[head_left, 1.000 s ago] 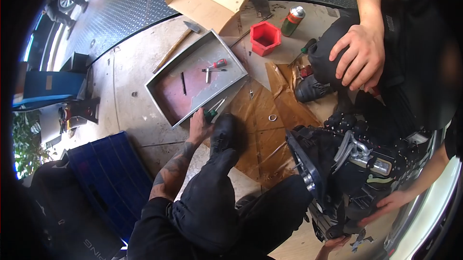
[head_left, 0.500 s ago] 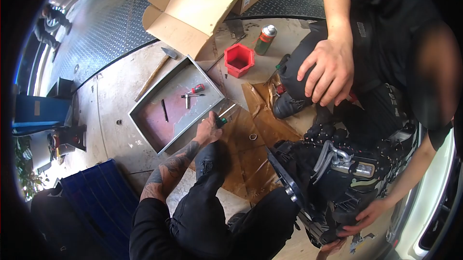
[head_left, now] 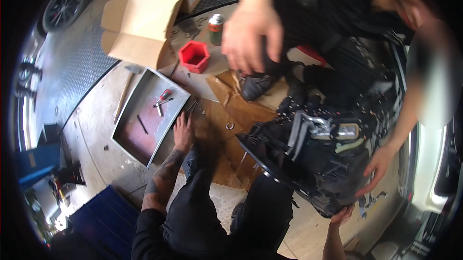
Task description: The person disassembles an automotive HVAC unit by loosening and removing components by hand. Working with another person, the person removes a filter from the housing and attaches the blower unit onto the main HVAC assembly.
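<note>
My left hand [head_left: 183, 133] rests by the right rim of a grey metal tray [head_left: 166, 145], its fingers stretched out. A thin metal shaft [head_left: 193, 106] lies just past the fingertips; its green handle is not visible. Inside the tray are a red-handled screwdriver [head_left: 165, 94], a metal socket piece [head_left: 160, 110] and a black pen-like rod [head_left: 142, 124]. At lower right, my right hand [head_left: 342, 214] grips the bottom edge of a black car heater unit [head_left: 333, 173] with metal pipes [head_left: 300, 132]. The unit is tilted, and part of that hand is hidden beneath it.
A co-worker's blurred hand [head_left: 251, 38] hovers above their shoe; their other hand [head_left: 378, 168] is at the unit's right side. Around the tray are a hammer [head_left: 124, 93], red hexagonal cup [head_left: 194, 56], spray can [head_left: 215, 29], open cardboard box [head_left: 144, 23] and a ring [head_left: 230, 126] on brown cardboard.
The view has swung right. My left fingers have straightened from around the green-handled screwdriver. The co-worker's upper hand has moved off their knee. My right hand shows more clearly under the heater unit.
</note>
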The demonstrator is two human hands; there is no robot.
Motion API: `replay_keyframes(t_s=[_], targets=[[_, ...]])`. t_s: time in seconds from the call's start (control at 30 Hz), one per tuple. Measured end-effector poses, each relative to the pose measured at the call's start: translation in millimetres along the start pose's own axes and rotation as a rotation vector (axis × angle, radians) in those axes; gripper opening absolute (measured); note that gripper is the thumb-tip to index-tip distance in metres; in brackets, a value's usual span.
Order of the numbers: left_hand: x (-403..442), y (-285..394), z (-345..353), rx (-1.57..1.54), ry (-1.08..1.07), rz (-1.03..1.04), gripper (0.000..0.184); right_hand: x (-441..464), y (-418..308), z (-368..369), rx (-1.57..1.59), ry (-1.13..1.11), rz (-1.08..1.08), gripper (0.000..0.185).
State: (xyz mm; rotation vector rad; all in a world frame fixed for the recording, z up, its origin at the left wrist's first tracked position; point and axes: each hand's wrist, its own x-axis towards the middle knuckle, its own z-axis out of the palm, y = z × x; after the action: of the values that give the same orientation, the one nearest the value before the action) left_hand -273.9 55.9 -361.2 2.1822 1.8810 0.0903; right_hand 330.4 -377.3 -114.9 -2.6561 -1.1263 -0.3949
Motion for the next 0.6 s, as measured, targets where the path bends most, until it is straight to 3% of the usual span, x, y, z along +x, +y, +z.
replay_keyframes(t_s=[0.07, 0.13, 0.17, 0.27, 0.33, 0.4, 0.5, 0.6], targets=[[-6, 4, -15, -0.135, 0.132, 0.056, 0.064, -5, 11, 5, -0.039, 0.037, -0.034, 0.072], [-13, 12, -52, -0.330, 0.036, 0.027, 0.059, -4, 10, 4, -0.021, 0.031, -0.050, 0.069], [-16, 8, -64, -0.435, 0.087, 0.115, 0.049, -2, 4, 2, -0.008, 0.036, -0.062, 0.068], [-11, 9, -130, -0.657, -0.178, 0.147, 0.041, -3, -1, -2, -0.071, -0.007, -0.013, 0.059], [-4, 41, -214, -0.578, -0.243, 0.198, 0.040, 3, -19, -16, -0.033, -0.033, 0.000, 0.061], [10, 50, -254, -0.323, -0.063, 0.413, 0.042, 6, -20, -13, 0.004, 0.056, -0.054, 0.064], [10, 114, -338, -0.323, -0.198, 0.414, 0.037, 8, -28, -16, 0.012, 0.061, -0.059, 0.065], [17, 150, -361, -0.322, -0.447, 0.415, 0.032, 9, -32, -19, 0.015, 0.068, -0.095, 0.064]])
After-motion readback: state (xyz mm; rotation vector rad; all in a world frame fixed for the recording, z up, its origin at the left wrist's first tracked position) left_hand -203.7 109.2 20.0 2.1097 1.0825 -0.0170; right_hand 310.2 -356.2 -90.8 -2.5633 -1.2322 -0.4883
